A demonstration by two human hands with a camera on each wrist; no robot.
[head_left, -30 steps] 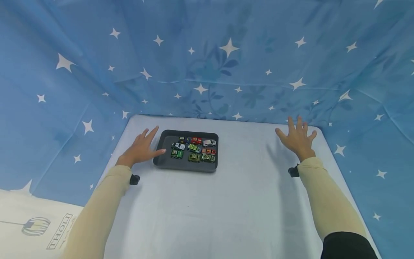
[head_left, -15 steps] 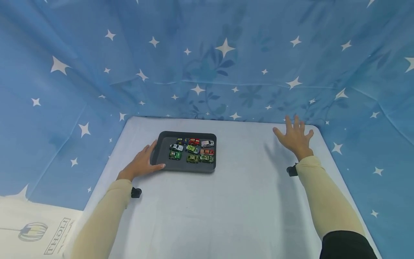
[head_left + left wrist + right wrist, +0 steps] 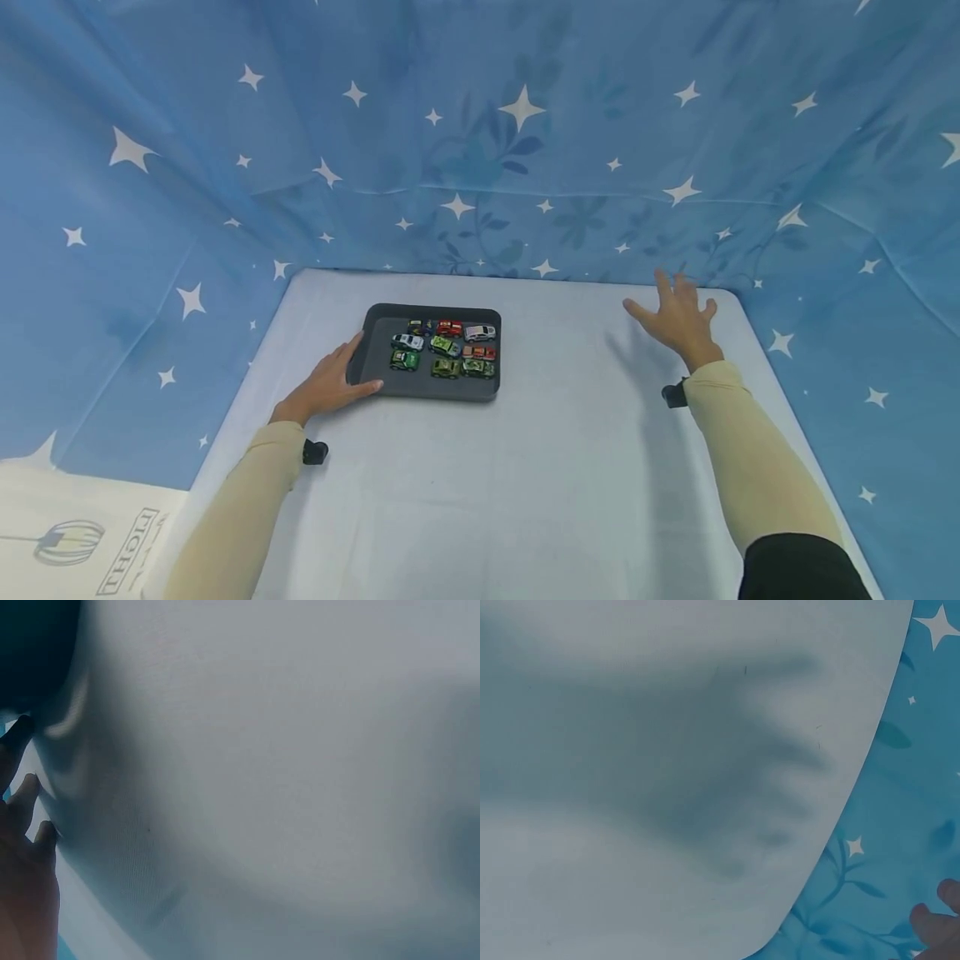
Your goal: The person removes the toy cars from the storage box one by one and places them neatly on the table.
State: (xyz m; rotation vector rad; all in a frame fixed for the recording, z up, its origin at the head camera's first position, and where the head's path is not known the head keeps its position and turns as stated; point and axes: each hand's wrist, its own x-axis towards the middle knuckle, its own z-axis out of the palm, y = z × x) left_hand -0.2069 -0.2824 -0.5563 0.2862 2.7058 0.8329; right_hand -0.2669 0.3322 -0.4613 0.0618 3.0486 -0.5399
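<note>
A dark grey tray (image 3: 427,385) lies on the white table, holding several toy cars in loose rows, among them a green car (image 3: 404,360), a red car (image 3: 450,328) and a silver car (image 3: 480,333). My left hand (image 3: 318,387) is at the tray's near left corner, fingers extended along its left side and thumb at the front rim. In the left wrist view, the fingers of that hand (image 3: 26,855) appear below the dark tray corner (image 3: 37,652). My right hand (image 3: 681,325) is spread over the table's far right part, holding nothing; its shadow falls on the table.
The white table (image 3: 525,483) has rounded far corners. Blue star-patterned cloth (image 3: 480,150) rises behind it and along both sides. A cream printed cloth or sheet (image 3: 75,533) lies at the lower left.
My left hand has come down and nearer, from above the tray's left part to its near left corner. My right hand has shifted slightly left. The cars keep their arrangement.
</note>
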